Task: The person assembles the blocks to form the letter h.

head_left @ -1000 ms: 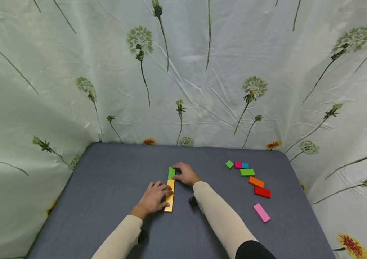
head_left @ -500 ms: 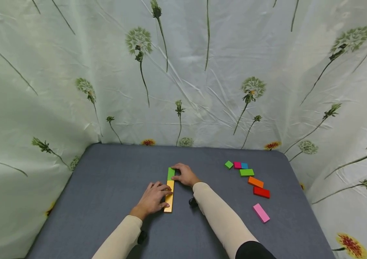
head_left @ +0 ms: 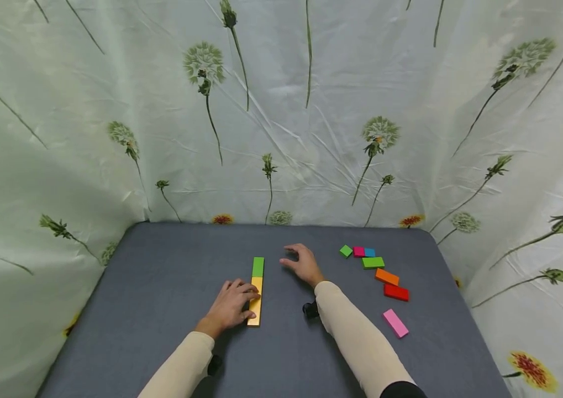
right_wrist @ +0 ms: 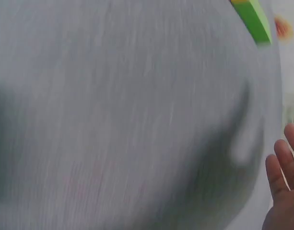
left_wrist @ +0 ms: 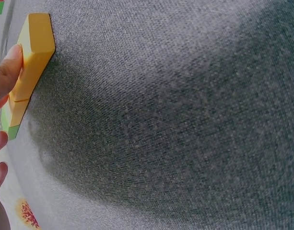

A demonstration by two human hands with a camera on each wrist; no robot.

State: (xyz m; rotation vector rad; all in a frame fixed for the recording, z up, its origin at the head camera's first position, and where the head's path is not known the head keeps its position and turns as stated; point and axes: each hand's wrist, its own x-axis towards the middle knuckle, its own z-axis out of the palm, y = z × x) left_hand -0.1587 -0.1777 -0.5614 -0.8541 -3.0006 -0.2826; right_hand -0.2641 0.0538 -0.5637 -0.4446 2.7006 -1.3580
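Note:
Two yellow blocks [head_left: 254, 318] lie end to end on the grey table with a green block [head_left: 258, 267] at their far end, forming one straight row. My left hand [head_left: 230, 307] is at the row's left side, its fingertips resting on the yellow blocks. In the left wrist view, the thumb [left_wrist: 10, 69] touches the nearer yellow block [left_wrist: 39, 40], while other fingers stay apart from it. My right hand [head_left: 306, 266] hovers to the right of the green block, fingers spread and holding nothing. The right wrist view shows its fingers extended, away from the green block [right_wrist: 252, 19].
On the right lie a small green block [head_left: 346, 251], a magenta one [head_left: 358, 252], a blue one [head_left: 369, 252], a long green one [head_left: 373, 263], an orange one [head_left: 387, 276], a red one [head_left: 396, 292] and a pink one [head_left: 395, 323]. A flowered curtain [head_left: 311, 166] backs the table.
My right hand has let go of the green block and moved right, away from the row. The left hand keeps its place on the yellow blocks. The head view has shifted slightly.

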